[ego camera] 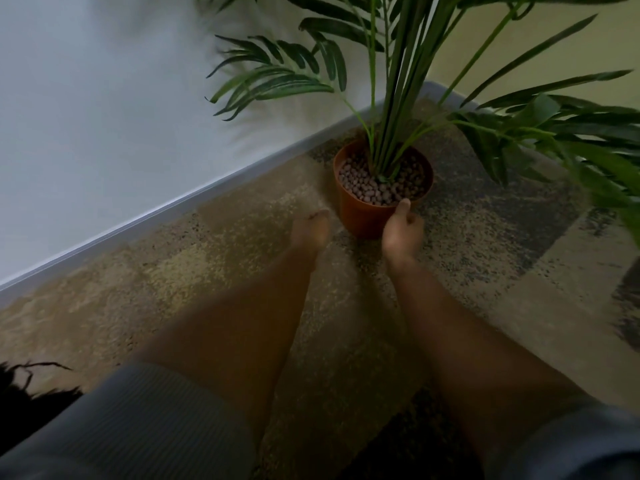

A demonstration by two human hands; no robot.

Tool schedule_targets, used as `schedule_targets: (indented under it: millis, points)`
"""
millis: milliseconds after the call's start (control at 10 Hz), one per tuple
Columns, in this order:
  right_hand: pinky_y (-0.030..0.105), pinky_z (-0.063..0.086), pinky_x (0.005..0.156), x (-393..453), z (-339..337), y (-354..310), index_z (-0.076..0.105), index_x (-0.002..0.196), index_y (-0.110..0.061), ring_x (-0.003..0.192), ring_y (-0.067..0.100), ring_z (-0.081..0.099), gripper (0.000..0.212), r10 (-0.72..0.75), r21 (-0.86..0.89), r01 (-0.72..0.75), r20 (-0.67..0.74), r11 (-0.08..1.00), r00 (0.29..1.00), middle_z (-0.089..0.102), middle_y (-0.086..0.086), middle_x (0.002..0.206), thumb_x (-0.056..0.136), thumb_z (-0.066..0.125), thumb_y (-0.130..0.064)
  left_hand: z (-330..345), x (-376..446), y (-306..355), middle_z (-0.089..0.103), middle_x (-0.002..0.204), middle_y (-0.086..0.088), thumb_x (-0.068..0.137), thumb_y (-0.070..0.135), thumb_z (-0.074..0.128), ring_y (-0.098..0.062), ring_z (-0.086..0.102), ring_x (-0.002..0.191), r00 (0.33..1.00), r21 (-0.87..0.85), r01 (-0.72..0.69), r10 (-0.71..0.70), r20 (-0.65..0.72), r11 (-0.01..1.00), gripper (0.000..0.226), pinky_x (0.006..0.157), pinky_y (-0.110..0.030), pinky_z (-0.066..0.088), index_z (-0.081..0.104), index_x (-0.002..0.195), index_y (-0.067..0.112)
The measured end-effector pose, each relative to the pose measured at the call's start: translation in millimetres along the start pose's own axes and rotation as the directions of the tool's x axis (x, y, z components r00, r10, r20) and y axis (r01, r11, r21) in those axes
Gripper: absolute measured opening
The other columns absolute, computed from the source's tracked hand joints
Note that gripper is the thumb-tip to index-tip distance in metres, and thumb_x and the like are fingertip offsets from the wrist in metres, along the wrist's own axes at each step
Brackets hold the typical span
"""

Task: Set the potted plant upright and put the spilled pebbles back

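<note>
An orange pot (360, 213) stands upright on the carpet in the corner, with tall green palm stems (398, 98) rising from it. Brownish pebbles (360, 181) fill the pot around the stems. My right hand (403, 233) rests against the pot's near rim, thumb on the edge and fingers curled at the side. My left hand (310, 230) hovers just left of the pot, fingers together and pointing forward, holding nothing that I can see. No loose pebbles show on the carpet.
A white wall (104, 116) with a pale skirting board (173, 209) runs diagonally on the left and meets a yellowish wall (519, 39) at the back. Long fronds (571, 140) spread out to the right over the patterned carpet (173, 271).
</note>
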State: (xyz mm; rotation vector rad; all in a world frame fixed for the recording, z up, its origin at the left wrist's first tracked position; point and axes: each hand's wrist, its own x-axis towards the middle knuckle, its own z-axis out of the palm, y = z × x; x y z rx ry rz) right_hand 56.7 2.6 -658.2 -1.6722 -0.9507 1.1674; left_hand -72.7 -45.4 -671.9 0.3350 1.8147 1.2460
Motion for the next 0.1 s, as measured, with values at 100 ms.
schedule_targets:
  millis: [100]
  points:
    - [0.038, 0.043, 0.091, 0.8, 0.9, -2.0, 0.055, 0.126, -0.004, 0.114, 0.033, 0.058, 0.055, 0.056, -0.018, -0.058, -0.070, 0.998, 0.996, 0.060, 0.018, 0.127, 0.100, 0.036, -0.048, 9.8, 2.8, 1.0, 0.065, 0.088, -0.003, 0.089, 0.035, 0.056, -0.017, 0.062, 0.081, 1.000, 0.010, 0.006, -0.006, -0.023, 1.000, 0.028, 0.076, -0.032, 0.055, 0.069, 0.099, 0.012]
